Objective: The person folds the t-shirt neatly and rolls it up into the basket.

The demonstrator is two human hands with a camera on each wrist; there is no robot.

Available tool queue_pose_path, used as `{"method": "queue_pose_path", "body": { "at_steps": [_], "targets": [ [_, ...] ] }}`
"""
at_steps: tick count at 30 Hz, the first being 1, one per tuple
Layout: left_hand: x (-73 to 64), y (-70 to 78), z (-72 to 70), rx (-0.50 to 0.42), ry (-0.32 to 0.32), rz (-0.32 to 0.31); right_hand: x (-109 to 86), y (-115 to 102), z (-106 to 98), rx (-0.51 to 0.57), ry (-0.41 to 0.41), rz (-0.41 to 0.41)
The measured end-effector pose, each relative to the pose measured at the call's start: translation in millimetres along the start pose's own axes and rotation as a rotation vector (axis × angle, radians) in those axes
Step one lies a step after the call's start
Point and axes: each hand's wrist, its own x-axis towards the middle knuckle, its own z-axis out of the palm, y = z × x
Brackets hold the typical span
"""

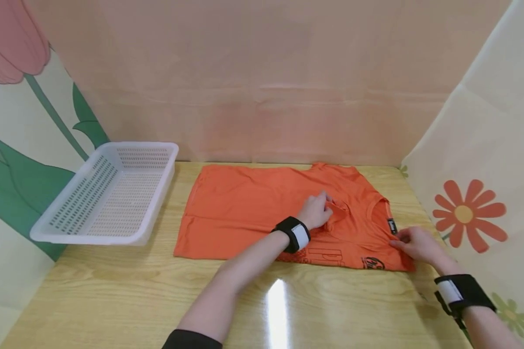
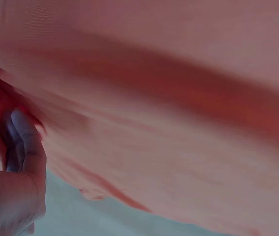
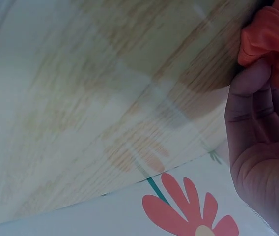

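An orange T-shirt (image 1: pixel 244 203) lies sideways on the wooden table, its neckline and black label toward the right and its hem toward the left. Part of a dark print shows along its near edge. My left hand (image 1: pixel 316 211) pinches a raised fold of the cloth around the middle of the shirt; the left wrist view shows the fingers (image 2: pixel 29 137) tucked into that fold. By the collar, at the shirt's right end, my right hand (image 1: pixel 419 246) pinches the fabric near the shoulder. In the right wrist view the bunched orange cloth (image 3: pixel 267 42) sits between thumb and fingers.
A white perforated plastic basket (image 1: pixel 141 237) stands at the left of the table (image 1: pixel 126 300). A pinkish cloth backdrop (image 1: pixel 253 87) rises behind the table, and a flower-printed sheet (image 1: pixel 484 145) hangs along the right side.
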Motion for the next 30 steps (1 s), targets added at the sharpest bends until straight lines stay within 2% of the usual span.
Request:
{"method": "queue_pose_path", "body": {
  "at_steps": [2, 4, 7, 11, 13, 15, 18, 20, 23, 26, 30],
  "targets": [
    [0.2, -7.5, -3.3, -0.052, 0.000, -0.076, -0.6, -0.2, -0.2, -0.002, 0.002, -0.001],
    [-0.4, -13.3, -5.7, -0.043, 0.000, -0.121, -1.1, -0.2, -0.5, -0.002, -0.001, 0.001],
    [-1.7, -18.7, -7.2, 0.071, 0.011, -0.163, -1.1, -0.4, -1.8, -0.003, -0.009, 0.006],
    [-4.1, -22.1, -6.6, 0.373, 0.076, -0.120, -0.3, -2.0, -3.5, -0.008, -0.020, 0.025],
    [-5.4, -22.9, -5.6, 0.520, 0.116, -0.051, -0.1, -3.4, -4.1, -0.015, -0.023, 0.028],
    [-6.5, -21.6, -4.1, 0.595, 0.141, 0.041, -0.9, -4.7, -5.1, -0.013, -0.031, 0.027],
    [-7.2, -17.7, -2.4, 0.606, 0.115, 0.187, -0.7, -6.1, -9.2, -0.001, -0.038, 0.032],
    [-8.7, -14.7, -2.6, 0.574, 0.077, 0.246, 1.6, -8.2, -12.5, 0.007, -0.018, 0.037],
    [-13.8, -14.7, -7.3, 0.537, 0.019, 0.268, 14.3, -17.7, -18.0, 0.029, 0.028, -0.002],
    [-22.8, -20.2, -17.0, 0.516, -0.032, 0.260, 37.9, -33.6, -22.2, 0.052, 0.065, -0.054],
    [-37.2, -32.6, -32.6, 0.467, -0.088, 0.259, 75.0, -53.6, -23.8, 0.066, 0.051, -0.058]
  ]
}}
